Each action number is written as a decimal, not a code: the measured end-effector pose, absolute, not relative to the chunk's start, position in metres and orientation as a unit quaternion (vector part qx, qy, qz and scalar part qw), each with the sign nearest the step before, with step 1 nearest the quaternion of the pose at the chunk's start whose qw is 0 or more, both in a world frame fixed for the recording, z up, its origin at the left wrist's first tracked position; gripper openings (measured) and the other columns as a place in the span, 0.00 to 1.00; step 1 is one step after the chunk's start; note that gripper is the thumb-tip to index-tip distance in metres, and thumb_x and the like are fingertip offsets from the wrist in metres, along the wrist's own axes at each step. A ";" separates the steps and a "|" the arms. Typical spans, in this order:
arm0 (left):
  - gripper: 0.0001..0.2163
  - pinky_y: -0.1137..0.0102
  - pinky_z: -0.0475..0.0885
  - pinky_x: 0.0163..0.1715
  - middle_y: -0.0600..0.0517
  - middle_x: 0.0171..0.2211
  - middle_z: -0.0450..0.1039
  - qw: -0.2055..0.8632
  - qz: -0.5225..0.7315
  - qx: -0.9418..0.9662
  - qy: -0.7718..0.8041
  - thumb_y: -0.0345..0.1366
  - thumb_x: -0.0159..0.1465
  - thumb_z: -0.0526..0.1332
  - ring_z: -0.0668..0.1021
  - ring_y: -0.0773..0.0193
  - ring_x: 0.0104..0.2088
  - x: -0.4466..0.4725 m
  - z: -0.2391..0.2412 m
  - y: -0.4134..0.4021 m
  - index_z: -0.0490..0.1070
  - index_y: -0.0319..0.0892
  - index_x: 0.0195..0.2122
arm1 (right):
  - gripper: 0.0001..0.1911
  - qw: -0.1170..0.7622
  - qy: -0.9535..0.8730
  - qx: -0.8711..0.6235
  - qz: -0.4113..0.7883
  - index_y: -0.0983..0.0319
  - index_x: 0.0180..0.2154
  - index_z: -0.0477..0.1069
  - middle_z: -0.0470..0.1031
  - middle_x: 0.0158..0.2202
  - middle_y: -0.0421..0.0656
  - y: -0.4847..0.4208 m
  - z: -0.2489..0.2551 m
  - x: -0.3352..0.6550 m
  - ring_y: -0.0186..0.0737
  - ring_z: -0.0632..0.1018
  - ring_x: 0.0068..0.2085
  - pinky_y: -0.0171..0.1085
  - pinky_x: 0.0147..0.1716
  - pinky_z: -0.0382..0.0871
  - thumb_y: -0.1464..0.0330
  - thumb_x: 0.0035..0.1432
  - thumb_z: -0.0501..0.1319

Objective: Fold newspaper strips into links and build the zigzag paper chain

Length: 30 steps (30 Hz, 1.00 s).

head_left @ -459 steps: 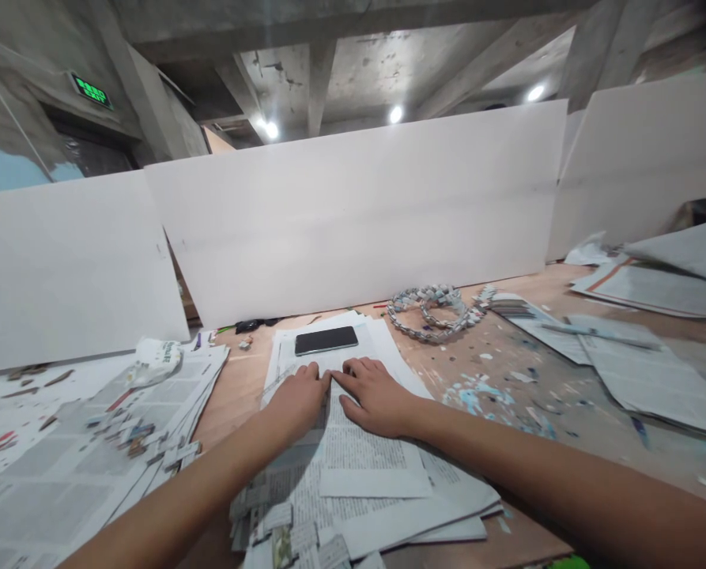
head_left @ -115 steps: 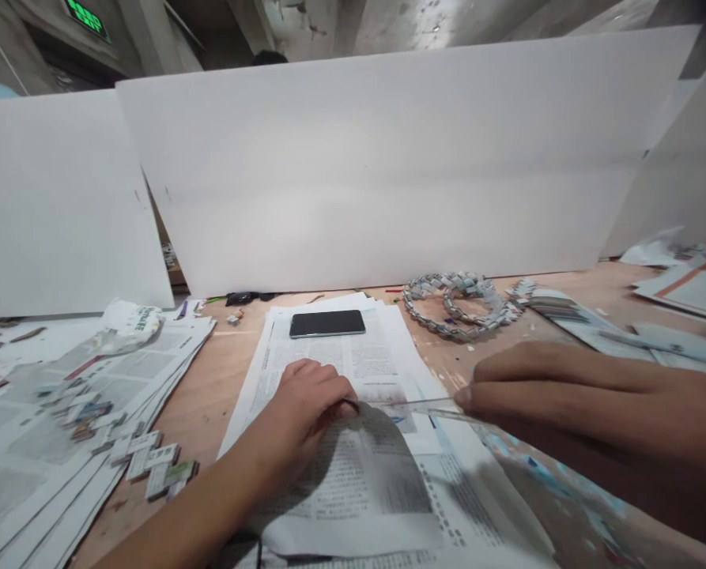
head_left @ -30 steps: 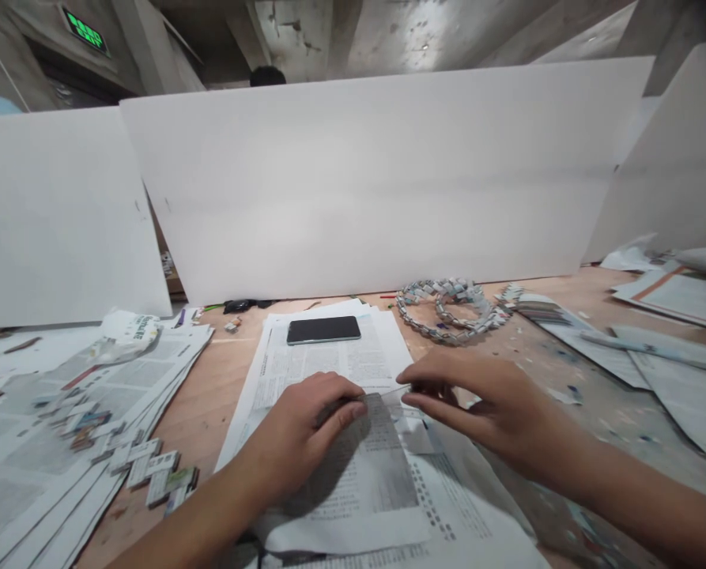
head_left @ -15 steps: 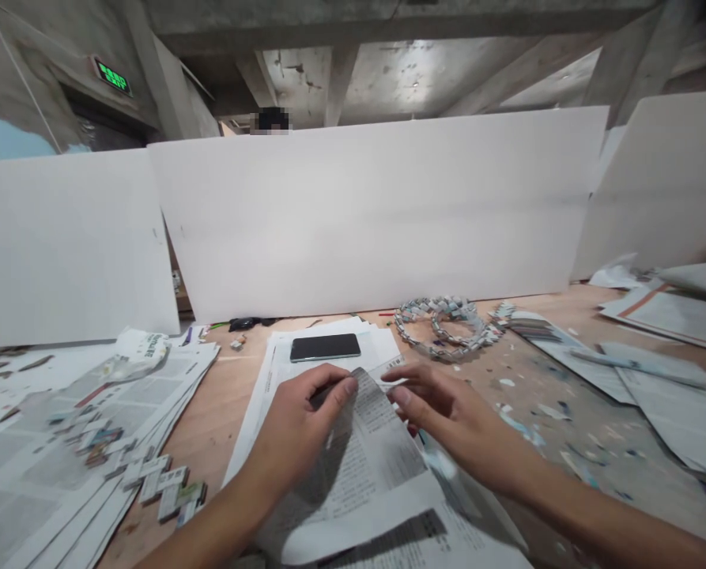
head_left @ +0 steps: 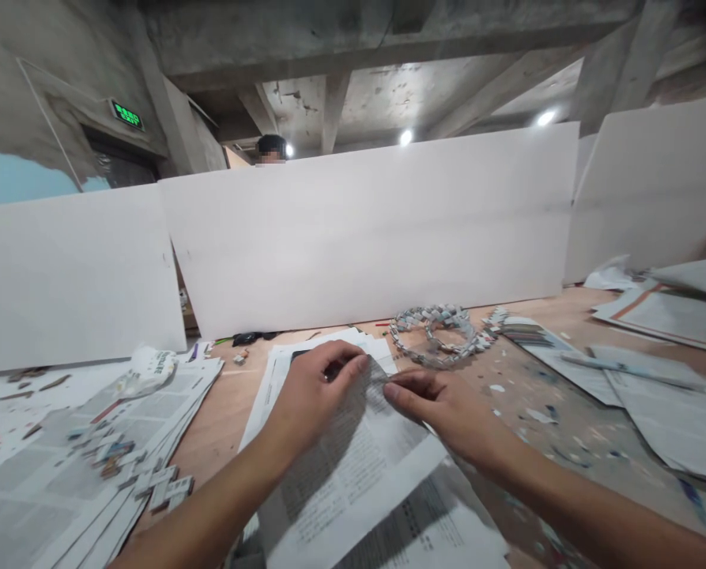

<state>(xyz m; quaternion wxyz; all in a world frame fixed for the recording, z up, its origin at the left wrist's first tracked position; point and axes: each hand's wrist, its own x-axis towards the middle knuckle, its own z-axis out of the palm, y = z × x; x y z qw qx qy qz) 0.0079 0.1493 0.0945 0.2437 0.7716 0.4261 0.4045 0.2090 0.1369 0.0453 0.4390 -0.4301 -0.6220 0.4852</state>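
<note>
A printed sheet of newspaper slants up from the pile in front of me. My left hand pinches its upper edge between thumb and fingers. On the same sheet's right edge, my right hand is closed, thumb against fingers. More printed paper lies underneath. Behind my left hand a dark phone is almost wholly hidden. Beyond my right hand sits a ring woven from folded paper, with a smaller ring inside it.
Stacked newspapers on the left carry a zigzag folded-paper strip and a crumpled white bag. Paper scraps litter the table at right, near more sheets. A white partition stands behind; a person's head shows above it.
My right hand, its fingers apart before, has closed on the sheet's right edge. My left hand has moved slightly up, covering most of the phone. The view has tilted upward.
</note>
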 end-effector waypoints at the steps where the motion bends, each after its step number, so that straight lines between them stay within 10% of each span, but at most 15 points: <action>1: 0.08 0.71 0.68 0.35 0.54 0.33 0.79 0.244 0.405 0.771 0.426 0.39 0.69 0.60 0.77 0.63 0.34 0.010 0.097 0.151 0.76 0.44 0.35 | 0.16 0.441 -0.623 -0.433 0.480 0.61 0.37 0.81 0.83 0.37 0.45 0.137 0.048 0.211 0.44 0.79 0.38 0.39 0.38 0.70 0.55 0.58 0.67; 8: 0.05 0.72 0.69 0.29 0.55 0.30 0.76 0.232 0.395 0.767 0.449 0.35 0.67 0.60 0.76 0.65 0.29 0.023 0.104 0.159 0.74 0.44 0.35 | 0.14 0.444 -0.617 -0.447 0.471 0.60 0.35 0.82 0.83 0.35 0.43 0.138 0.051 0.216 0.45 0.79 0.37 0.39 0.37 0.70 0.56 0.55 0.69; 13: 0.05 0.68 0.71 0.41 0.51 0.46 0.75 0.175 0.397 0.768 0.471 0.36 0.70 0.58 0.76 0.58 0.46 -0.002 0.118 0.117 0.70 0.47 0.46 | 0.15 0.449 -0.594 -0.468 0.477 0.60 0.36 0.82 0.83 0.34 0.44 0.146 0.048 0.227 0.45 0.79 0.35 0.40 0.35 0.69 0.54 0.55 0.70; 18: 0.21 0.63 0.71 0.51 0.55 0.58 0.72 0.263 0.115 0.835 0.469 0.40 0.65 0.67 0.77 0.54 0.52 -0.060 0.090 0.049 0.67 0.59 0.58 | 0.18 0.506 -0.552 -0.490 0.447 0.59 0.37 0.82 0.83 0.38 0.43 0.163 0.049 0.244 0.47 0.79 0.39 0.40 0.39 0.68 0.52 0.52 0.72; 30: 0.14 0.65 0.62 0.42 0.51 0.41 0.75 0.229 0.007 0.902 0.365 0.36 0.56 0.71 0.74 0.53 0.42 -0.073 -0.003 0.057 0.77 0.51 0.44 | 0.19 0.545 -0.505 -0.471 0.475 0.60 0.38 0.82 0.83 0.40 0.45 0.170 0.048 0.247 0.48 0.80 0.40 0.41 0.37 0.71 0.53 0.50 0.74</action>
